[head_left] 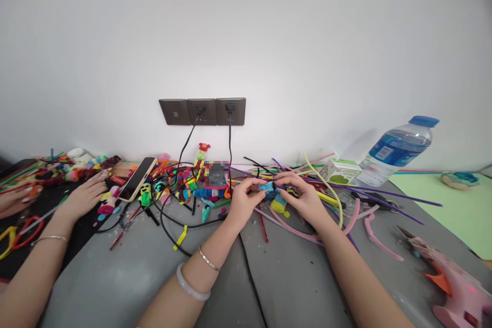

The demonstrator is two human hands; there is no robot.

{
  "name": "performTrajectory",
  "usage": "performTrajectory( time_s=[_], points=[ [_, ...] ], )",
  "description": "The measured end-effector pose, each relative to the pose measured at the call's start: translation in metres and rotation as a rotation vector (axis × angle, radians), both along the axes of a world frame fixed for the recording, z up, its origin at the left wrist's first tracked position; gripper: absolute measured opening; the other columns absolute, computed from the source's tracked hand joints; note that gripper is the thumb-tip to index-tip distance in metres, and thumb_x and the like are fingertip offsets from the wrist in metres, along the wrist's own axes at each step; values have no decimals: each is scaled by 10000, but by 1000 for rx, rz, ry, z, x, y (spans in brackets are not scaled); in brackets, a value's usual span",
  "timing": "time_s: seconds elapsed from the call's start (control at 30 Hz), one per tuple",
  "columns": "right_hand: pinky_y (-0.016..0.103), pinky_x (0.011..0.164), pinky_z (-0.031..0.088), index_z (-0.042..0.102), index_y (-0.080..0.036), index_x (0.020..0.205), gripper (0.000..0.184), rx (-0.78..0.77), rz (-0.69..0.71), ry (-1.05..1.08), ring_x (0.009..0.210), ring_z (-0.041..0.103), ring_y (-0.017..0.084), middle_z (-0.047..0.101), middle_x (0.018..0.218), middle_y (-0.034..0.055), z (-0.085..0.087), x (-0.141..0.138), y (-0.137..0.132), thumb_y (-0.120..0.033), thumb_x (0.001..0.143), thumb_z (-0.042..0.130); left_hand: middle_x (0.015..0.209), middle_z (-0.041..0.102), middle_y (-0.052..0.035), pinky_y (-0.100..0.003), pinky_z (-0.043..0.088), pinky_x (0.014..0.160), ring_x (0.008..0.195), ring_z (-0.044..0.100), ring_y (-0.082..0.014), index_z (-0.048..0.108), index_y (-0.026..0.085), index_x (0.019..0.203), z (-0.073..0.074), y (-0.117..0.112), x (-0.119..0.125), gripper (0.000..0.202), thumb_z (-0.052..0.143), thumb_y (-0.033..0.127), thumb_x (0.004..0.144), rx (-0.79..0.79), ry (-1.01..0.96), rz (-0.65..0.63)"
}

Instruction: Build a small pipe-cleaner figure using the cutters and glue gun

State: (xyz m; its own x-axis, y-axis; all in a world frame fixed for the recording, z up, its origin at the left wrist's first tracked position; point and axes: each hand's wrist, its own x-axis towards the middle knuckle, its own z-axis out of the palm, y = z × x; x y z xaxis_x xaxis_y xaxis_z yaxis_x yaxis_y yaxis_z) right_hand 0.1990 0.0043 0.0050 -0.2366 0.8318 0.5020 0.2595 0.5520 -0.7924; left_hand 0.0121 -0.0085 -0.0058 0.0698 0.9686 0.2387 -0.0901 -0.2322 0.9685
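My left hand (243,200) and my right hand (303,196) meet over the grey table (292,277), and both pinch a small blue fuzzy piece (266,186) between their fingertips. A second blue and yellow fuzzy figure (280,205) lies just below the hands. Long pipe cleaners in pink (295,230), yellow (326,184) and purple (384,193) spread out under and around my right hand. My left wrist wears a thin silver bangle and a white bracelet.
Another person's hand (82,196) rests flat at the left beside a phone (137,178) and a heap of colourful craft bits. Black cables run from wall sockets (202,111). A water bottle (397,150), a small carton (340,170) and a pink glue gun (455,287) stand at the right.
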Motion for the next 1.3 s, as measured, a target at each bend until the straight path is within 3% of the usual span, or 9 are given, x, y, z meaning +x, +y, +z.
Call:
performTrajectory(
  time_s=[1.3],
  points=[
    [445,958,469,687,-258,932,105,-7,22,0,1089,602,266,654,1072,84,-5,1,2,-329,869,640,833,668,-47,-247,491,665,747,595,-151,697,150,893,1,0,0,198,674,136,698,-9,21,22]
  ],
)
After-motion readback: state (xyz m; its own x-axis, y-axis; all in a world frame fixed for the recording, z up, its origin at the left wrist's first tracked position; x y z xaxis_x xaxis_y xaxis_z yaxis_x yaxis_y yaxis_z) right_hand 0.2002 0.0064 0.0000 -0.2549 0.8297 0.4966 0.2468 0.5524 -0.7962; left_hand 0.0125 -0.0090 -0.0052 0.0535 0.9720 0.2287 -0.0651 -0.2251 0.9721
